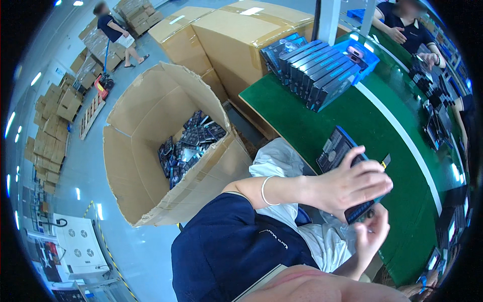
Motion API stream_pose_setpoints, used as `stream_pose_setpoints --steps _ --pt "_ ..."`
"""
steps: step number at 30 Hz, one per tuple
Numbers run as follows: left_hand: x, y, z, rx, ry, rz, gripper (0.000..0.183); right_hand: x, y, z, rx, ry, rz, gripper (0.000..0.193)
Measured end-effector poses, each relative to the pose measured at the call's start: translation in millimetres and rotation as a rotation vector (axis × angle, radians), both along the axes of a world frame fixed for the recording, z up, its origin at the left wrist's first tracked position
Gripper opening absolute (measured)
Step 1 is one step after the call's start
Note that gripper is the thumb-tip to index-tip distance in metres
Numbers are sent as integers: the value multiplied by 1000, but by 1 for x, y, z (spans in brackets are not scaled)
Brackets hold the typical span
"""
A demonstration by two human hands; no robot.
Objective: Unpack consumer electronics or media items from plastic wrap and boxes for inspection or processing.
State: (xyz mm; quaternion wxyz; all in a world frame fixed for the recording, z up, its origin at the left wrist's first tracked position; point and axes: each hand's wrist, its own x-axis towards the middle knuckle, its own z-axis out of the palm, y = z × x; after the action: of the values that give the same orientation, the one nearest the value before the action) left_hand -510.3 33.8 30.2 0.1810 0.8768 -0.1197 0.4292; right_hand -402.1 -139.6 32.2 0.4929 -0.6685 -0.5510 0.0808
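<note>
A flat dark box with blue edges (pixel 335 146) is tilted above the green table. My left hand (pixel 347 189), with a white band at the wrist, lies across it and grips it, hiding its middle. The lower end of the box shows beneath my palm. Close to that end is my right hand (pixel 371 234), its fingers curled and thumb bent; whatever they pinch is too small to make out. Clear crinkled plastic (pixel 334 221) hangs between my hands. A small yellow and black item (pixel 386 161) rests on the table beyond my left fingers.
Similar boxes stand in a row (pixel 317 70) beside a blue bin (pixel 367 60) on the green table (pixel 402 191). A large open carton (pixel 146 136) holding many small dark packs stands left. Across the table a person (pixel 407 30) handles dark items; another (pixel 113 32) walks near a pallet jack.
</note>
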Motion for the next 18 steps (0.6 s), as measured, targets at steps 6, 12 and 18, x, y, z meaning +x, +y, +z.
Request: stream_pose_setpoints --steps 6,12,18 --pt "-16 34 33 -198 116 83 115 4 -1 9 297 116 -345 5" --pt "-7 35 44 -336 124 132 109 6 16 14 172 93 -76 8" --pt "0 15 39 -301 130 70 106 5 15 16 124 148 -54 14"
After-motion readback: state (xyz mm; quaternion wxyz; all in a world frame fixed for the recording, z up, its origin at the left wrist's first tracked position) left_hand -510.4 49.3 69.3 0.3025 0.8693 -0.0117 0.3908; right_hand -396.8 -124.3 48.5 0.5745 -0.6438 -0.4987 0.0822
